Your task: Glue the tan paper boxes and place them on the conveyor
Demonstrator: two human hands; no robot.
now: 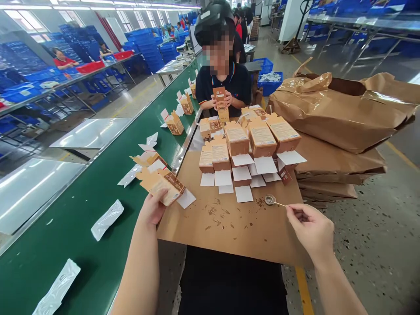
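Note:
My left hand (153, 207) grips a small brown and tan carton (166, 189) by its side. This carton lies tilted over the edge between the conveyor and the cardboard, with a white flap hanging out on the right. On the right, my right hand (310, 227) pinches the thin handle of a small round metal spoon (270, 200). The spoon's head is low over the cardboard sheet (197, 232), beside a little heap of brown bits (260, 202). More dark shreds (215, 212) are scattered across the cardboard between my hands.
Stacked cartons (262, 135) with open white flaps fill the far side of the cardboard. A co-worker (226, 74) opposite holds another carton. On the left, the green conveyor (75, 210) carries silver packets (107, 219) and open cartons (173, 123). Large brown paper bags (334, 113) stand at right.

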